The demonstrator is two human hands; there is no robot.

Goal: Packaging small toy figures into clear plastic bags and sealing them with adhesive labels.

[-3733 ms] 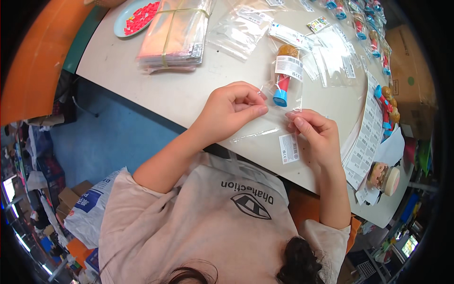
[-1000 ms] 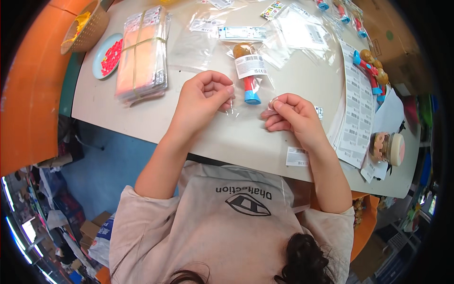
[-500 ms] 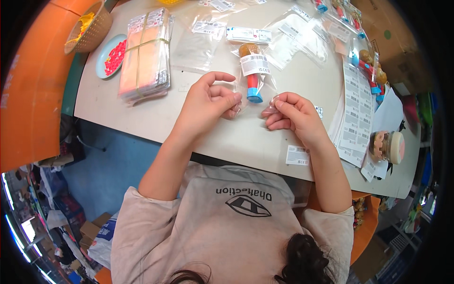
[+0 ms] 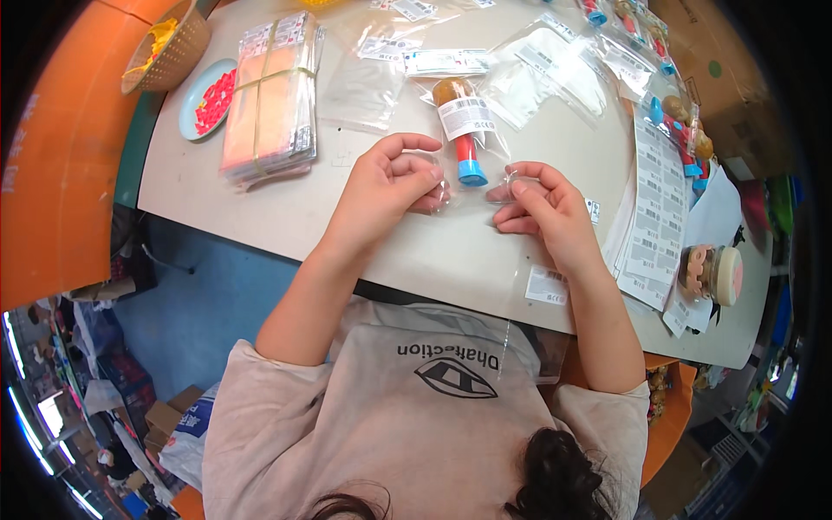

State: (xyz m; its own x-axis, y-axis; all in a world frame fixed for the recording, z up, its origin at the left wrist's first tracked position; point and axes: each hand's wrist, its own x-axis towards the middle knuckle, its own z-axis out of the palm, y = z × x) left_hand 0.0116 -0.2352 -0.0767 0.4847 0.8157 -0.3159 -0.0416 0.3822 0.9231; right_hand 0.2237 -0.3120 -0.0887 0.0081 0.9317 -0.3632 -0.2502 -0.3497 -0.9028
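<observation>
A clear plastic bag [image 4: 495,154] lies on the table before me, with a toy [image 4: 466,154] inside that has a red shaft, a blue end and a rounded brown top. A white printed label [image 4: 466,115] crosses the bag, and its card header [image 4: 446,61] points away from me. My left hand [image 4: 392,180] pinches the bag's near left corner between thumb and fingers. At the near right corner, my right hand [image 4: 544,204] grips the clear film the same way. Below the right hand a thin clear strip [image 4: 516,260] shows faintly; where it attaches is unclear.
Left of the bag stand a tied stack of packets [image 4: 270,104], a plate of pink pieces [image 4: 211,104] and a basket [image 4: 184,48]. Flat clear bags [image 4: 546,74] lie beyond. Label sheets [image 4: 650,217], a lidded jar [image 4: 718,273] and several bagged toys [image 4: 685,143] are right.
Both hands keep their pinch on the bag's corners, shifting only slightly to the right. A thin clear strip now shows below my right hand.
</observation>
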